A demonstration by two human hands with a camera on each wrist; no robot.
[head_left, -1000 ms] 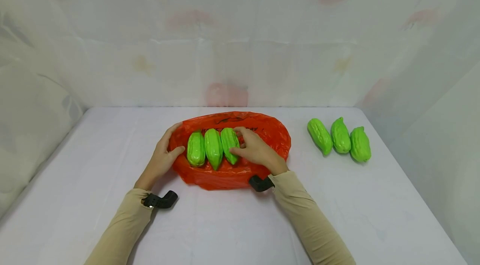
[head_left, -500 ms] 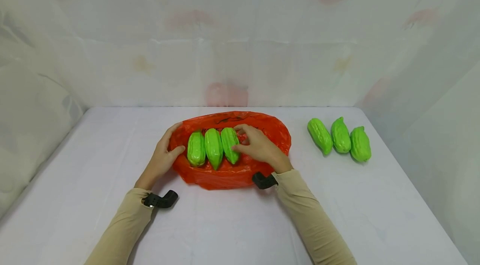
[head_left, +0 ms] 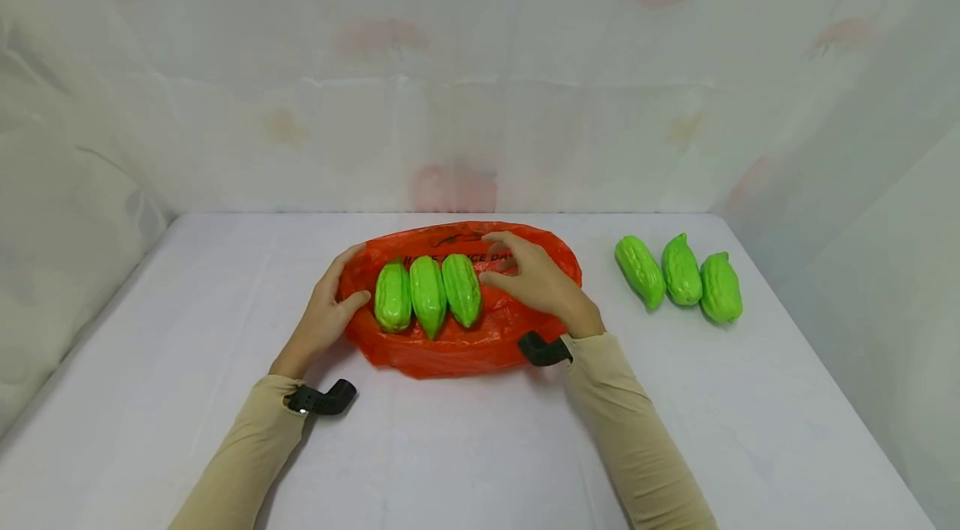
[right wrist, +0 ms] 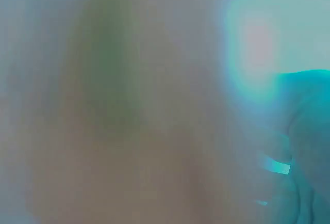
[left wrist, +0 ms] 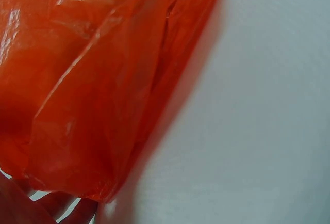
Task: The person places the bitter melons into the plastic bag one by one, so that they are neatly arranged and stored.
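Observation:
A red plastic bag [head_left: 502, 322] with dark print lies spread open on the white table. Three bright green, ridged bitter melons sit side by side in it: a left one [head_left: 392, 298], a middle one [head_left: 427, 297] and a right one [head_left: 461, 290]. My left hand [head_left: 324, 315] grips the bag's left edge, thumb over the inner side; in the left wrist view its fingers [left wrist: 54, 203] show at the bag's underside. My right hand [head_left: 536, 276] hovers over the right part of the bag, fingers spread and holding nothing, just right of the right melon. The right wrist view is blurred.
Three more bitter melons lie at the table's right: a tilted one [head_left: 640, 273], a middle one [head_left: 681, 272] and a rightmost one [head_left: 721, 288]. A patterned white cloth wall [head_left: 480, 122] rises behind the table [head_left: 420, 447], with pale sides left and right.
My right hand has let go of the right melon and moved right and slightly up, away from it. The left hand and the bag have stayed put.

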